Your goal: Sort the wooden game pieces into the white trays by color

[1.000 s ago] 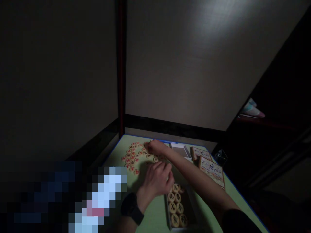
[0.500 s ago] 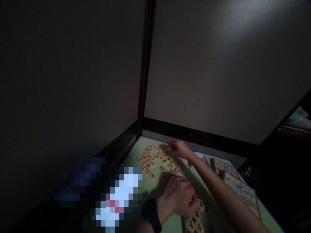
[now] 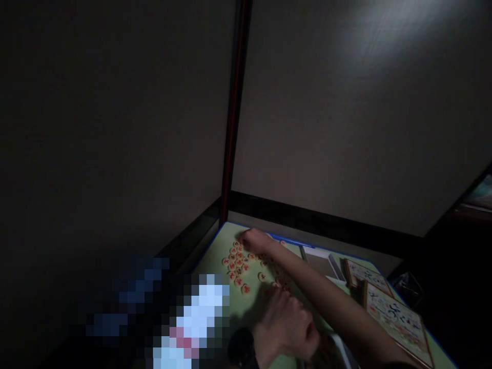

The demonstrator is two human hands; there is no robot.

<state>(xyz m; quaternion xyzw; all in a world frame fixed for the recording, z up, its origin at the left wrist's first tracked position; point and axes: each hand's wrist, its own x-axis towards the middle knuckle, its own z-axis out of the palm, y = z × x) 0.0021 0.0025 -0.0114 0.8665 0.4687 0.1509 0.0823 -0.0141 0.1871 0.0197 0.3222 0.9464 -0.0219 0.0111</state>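
My right hand point(image 3: 254, 241) reaches to the far part of the green table point(image 3: 215, 246), fingers curled down over the xiangqi pieces point(image 3: 239, 271); whatever it grips is hidden. These pieces are round and pale, with red or black characters, and lie loosely grouped. Closer in, my left hand point(image 3: 288, 325), with a dark watch point(image 3: 243, 348) on its wrist, is curled closed above the near end of the group. Its fingers face away from me, so I cannot see what they hold. Below it, a box edge point(image 3: 344, 351) shows, largely covered by my hand and arm.
An open pale box point(image 3: 323, 262) lies beyond my right forearm. Two flat boxes with printed lids point(image 3: 397, 318) rest along the table's right side. A blurred bright patch point(image 3: 200, 312) is at left. Walls close in the far corner, and a bin bag point(image 3: 407, 287) hangs at right.
My right hand has moved left across the far pieces. My left hand stays curled and now hides the black-lettered pieces seen in the near box. The view has shifted slightly.
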